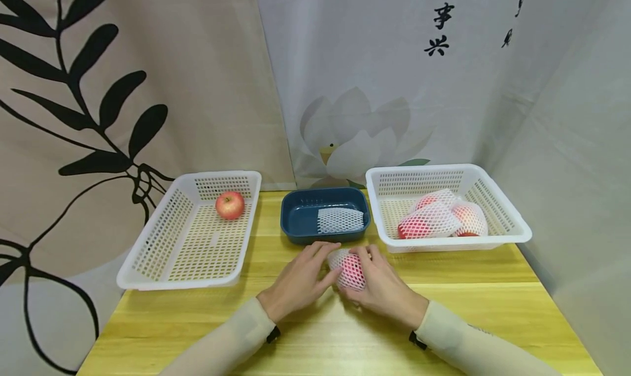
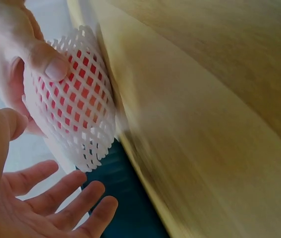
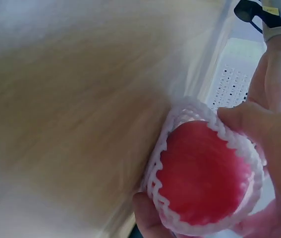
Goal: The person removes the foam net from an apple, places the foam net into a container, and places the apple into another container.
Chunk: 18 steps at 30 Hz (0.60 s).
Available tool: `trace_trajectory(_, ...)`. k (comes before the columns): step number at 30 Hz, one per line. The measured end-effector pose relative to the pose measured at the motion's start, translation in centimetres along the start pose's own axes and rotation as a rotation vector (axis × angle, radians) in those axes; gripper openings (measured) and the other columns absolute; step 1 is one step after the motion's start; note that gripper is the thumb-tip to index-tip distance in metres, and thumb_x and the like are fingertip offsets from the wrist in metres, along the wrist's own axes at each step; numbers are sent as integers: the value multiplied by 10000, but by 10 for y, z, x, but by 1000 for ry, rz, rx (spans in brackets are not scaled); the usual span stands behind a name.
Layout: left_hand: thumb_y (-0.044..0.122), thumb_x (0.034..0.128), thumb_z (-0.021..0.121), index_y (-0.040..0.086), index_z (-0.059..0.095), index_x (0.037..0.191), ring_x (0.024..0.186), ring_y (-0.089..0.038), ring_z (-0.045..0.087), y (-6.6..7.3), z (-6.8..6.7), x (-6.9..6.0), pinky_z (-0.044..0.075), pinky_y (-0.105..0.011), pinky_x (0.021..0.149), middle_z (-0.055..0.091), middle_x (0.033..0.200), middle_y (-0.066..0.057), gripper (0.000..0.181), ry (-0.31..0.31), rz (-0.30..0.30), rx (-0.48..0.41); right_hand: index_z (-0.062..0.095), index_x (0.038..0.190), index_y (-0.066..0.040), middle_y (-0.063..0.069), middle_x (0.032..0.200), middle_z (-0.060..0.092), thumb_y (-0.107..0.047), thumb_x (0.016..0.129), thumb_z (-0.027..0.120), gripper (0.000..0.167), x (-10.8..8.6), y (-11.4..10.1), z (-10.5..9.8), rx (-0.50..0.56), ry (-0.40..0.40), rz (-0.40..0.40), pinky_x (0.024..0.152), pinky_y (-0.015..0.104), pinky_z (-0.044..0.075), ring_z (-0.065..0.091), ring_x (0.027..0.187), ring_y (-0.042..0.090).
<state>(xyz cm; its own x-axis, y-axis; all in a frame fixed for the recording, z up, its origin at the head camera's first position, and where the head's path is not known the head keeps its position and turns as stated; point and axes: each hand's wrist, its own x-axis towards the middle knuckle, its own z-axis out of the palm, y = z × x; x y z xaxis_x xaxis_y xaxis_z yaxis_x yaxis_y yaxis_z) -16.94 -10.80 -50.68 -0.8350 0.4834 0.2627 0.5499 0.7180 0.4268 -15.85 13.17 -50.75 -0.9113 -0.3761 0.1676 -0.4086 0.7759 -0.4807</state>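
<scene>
Just in front of the blue basin, my right hand (image 1: 384,288) grips a red apple (image 1: 352,273) wrapped in a white foam net sleeve (image 2: 76,99). The right wrist view shows the apple's bare red end (image 3: 202,173) at the sleeve's open mouth. On the other side of the apple is my left hand (image 1: 298,280). Its fingers (image 2: 88,193) are spread and slightly bent, apart from the sleeve in the left wrist view. A flat empty foam net (image 1: 340,220) lies in the dark blue basin (image 1: 299,235).
At the left stands a white basket (image 1: 162,255) holding one bare apple (image 1: 230,205). Another white basket (image 1: 508,222), at the right, holds several apples in foam nets (image 1: 439,217). A printed curtain (image 1: 222,91) hangs behind the wooden table (image 1: 315,343).
</scene>
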Motion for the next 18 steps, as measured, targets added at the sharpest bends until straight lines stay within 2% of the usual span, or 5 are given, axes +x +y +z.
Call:
trace_trajectory(4,425,1184,691,162,598,1682,1453,-278,706,-1,-1,-1,620,-497,1226,705,1569,-72,571,-12,-40,-55,636,1486,-94,189,1347,646,-286,824,1039,798,0,3,-1,32,2,-7,877,383,716,710,1050,230)
trace_trajectory(10,391,1212,648,160,651,1639,1452,-291,730,-5,-5,-3,622,-517,1219,743,1556,-71,486,-14,-105,-135,626,1523,-128,127,1356,652,-222,813,1024,820,-2,10,-6,59,3,-52,976,438,694,699,1130,212)
trace_trajectory(13,353,1215,650,146,685,1601,1448,-282,738,-8,-8,-2,626,-498,1215,763,1536,-73,440,-8,-111,-149,626,1527,-126,103,1364,658,-182,793,1026,838,-4,13,-10,73,21,-90,1009,466,690,696,1157,204)
trace_trajectory(18,264,1204,675,120,765,1492,1383,-260,765,-14,-10,-1,645,-474,1182,806,1435,-67,334,28,-86,-146,615,1540,-84,102,1391,691,-164,766,1025,879,-3,17,-16,81,73,-170,1032,464,692,709,1178,201)
